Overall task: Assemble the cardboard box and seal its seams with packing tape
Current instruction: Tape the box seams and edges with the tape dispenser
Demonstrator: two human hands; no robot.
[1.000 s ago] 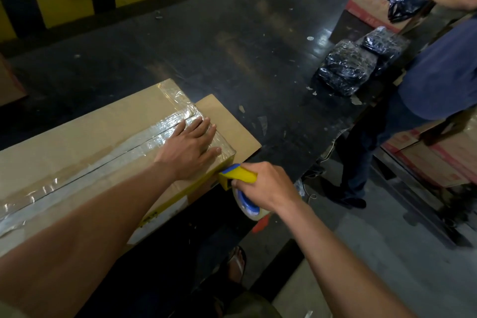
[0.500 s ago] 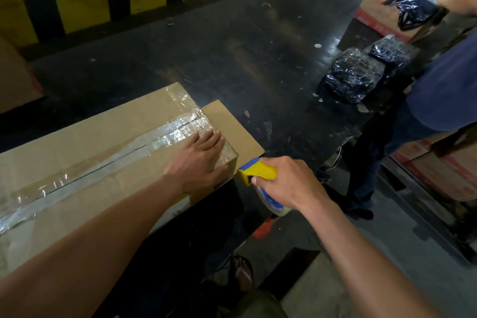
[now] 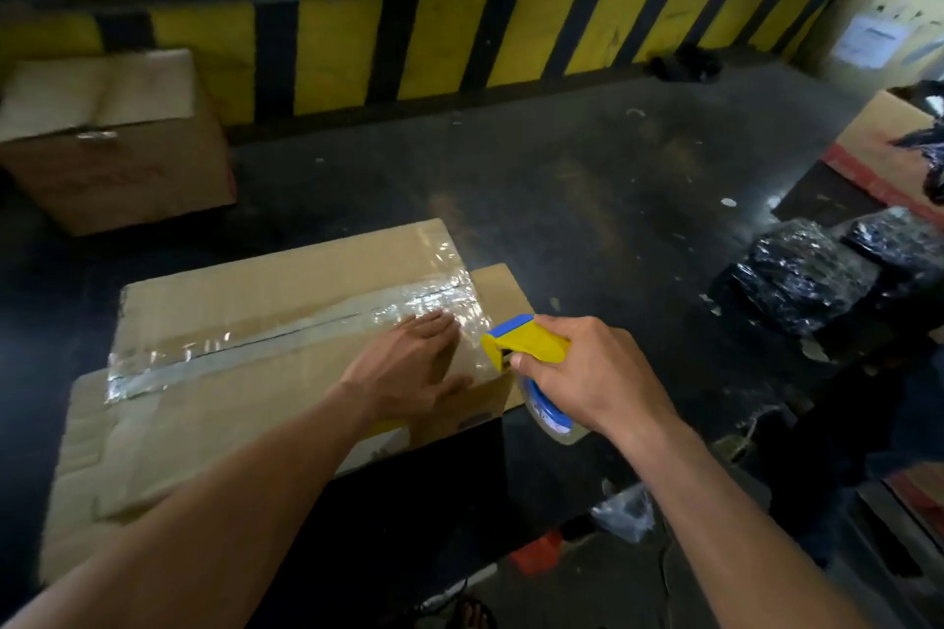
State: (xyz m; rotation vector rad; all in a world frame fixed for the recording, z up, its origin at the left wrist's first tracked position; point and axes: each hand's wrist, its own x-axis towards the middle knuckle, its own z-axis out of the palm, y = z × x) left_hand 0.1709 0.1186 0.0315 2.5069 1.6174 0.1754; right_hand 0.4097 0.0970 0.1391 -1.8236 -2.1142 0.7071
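A brown cardboard box (image 3: pixel 245 322) lies on the dark table (image 3: pixel 587 230), its top seam covered by a strip of clear packing tape (image 3: pixel 286 345). My left hand (image 3: pixel 414 363) lies flat with straight fingers on the box's right end, pressing the tape near the corner. Just off that corner, my right hand (image 3: pixel 587 373) grips a yellow and blue tape dispenser (image 3: pixel 526 340), with its tape roll (image 3: pixel 549 411) hanging below my fingers.
A second cardboard box (image 3: pixel 112 138) stands at the back left. Black plastic-wrapped bundles (image 3: pixel 797 276) lie on the table at right, with an open box (image 3: pixel 878 143) behind them. A yellow and black striped wall (image 3: pixel 459 41) runs along the back. A flat cardboard sheet (image 3: pixel 503 291) lies under the box.
The view has lifted and pulled back, showing more of the back wall. My left hand stays pressed on the taped corner. My right hand has raised the dispenser to the level of the box corner.
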